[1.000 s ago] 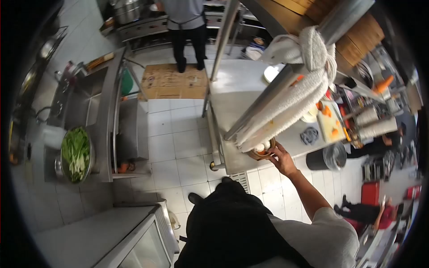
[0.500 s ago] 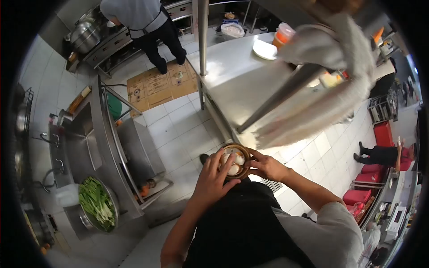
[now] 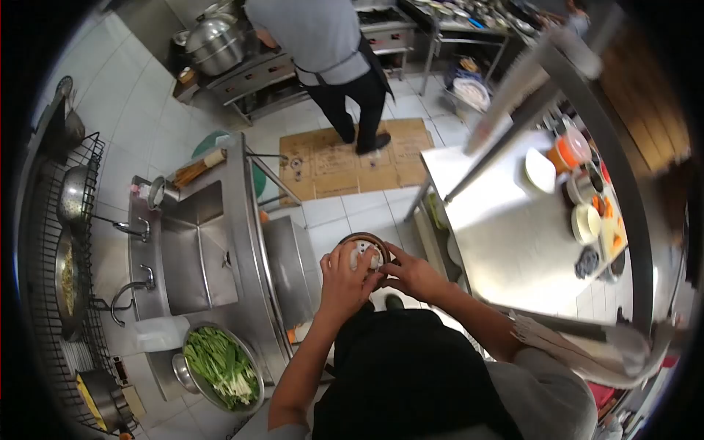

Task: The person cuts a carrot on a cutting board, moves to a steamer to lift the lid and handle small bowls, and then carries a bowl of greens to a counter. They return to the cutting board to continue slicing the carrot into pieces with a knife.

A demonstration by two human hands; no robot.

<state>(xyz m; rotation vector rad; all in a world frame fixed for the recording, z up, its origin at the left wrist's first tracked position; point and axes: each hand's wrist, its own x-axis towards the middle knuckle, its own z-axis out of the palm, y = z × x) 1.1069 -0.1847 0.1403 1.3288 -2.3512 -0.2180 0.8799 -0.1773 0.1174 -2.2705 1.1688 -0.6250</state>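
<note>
Low in front of my body is a small round bamboo steamer basket (image 3: pixel 364 236). Its white, dotted lining shows inside. My right hand (image 3: pixel 411 277) grips the basket's near right side, thumb and fingers at the rim. My left hand (image 3: pixel 346 282) reaches in from the left, its fingers curled over a pale steamed bun (image 3: pixel 357 258). The fingers partly cover the basket's contents, so how many buns are there cannot be made out.
On the left is a steel sink (image 3: pixel 202 253), with a bowl of leafy greens (image 3: pixel 224 367) nearby. A steel table (image 3: pixel 506 235) stands right, carrying containers and a dish. Ahead, a person (image 3: pixel 315 44) stands on flattened cardboard (image 3: pixel 323 172) near the stoves. A metal post (image 3: pixel 513 132) rises from the table.
My view has turned right and moved forward, past the hanging cloth. The sink and the person appear closer. Both hands still hold at the basket; fewer buns show, with more of the dotted lining visible.
</note>
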